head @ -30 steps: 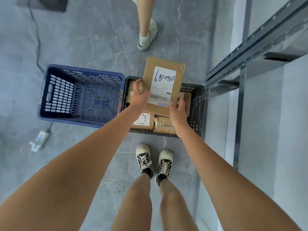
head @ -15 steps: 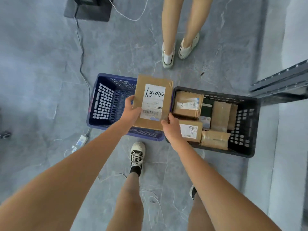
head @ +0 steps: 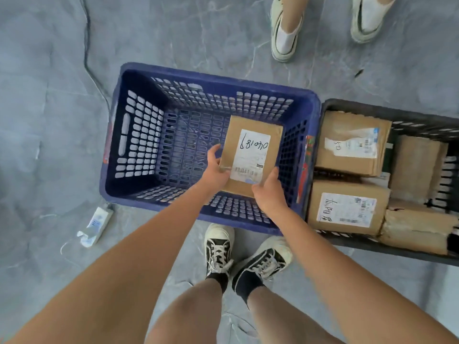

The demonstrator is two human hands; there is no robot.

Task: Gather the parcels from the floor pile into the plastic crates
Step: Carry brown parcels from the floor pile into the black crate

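Seemingly well along, the gathering has filled the black plastic crate [head: 330,105] on the right with at least 5 parcels packed side by side, while the blue plastic crate [head: 305,100] touching it on the left shows only its bare slotted floor. No floor pile is in view, so how many parcels remain cannot be told. 1 flat cardboard parcel [head: 250,158] is held inside the blue crate's opening, toward its right wall, label up; whether it already touches the crate floor is unclear. The left hand [head: 216,167] grips its left edge with fingers curled under and thumb on top, and the right hand [head: 269,189] clamps the near right corner the same way. By my reading, this is the first parcel going into the blue crate.

Both crates are rigid moulded plastic, rectangular, with walls and floors pierced by rows of rounded slots. The held parcel is smooth brown card, thin and square-cornered, carrying a white paper label [head: 251,155] with a handwritten number and a barcode. Parcels in the black crate look softer, some creased or wrapped in glossy brown tape. Underfoot is grey marbled floor [head: 49,95].
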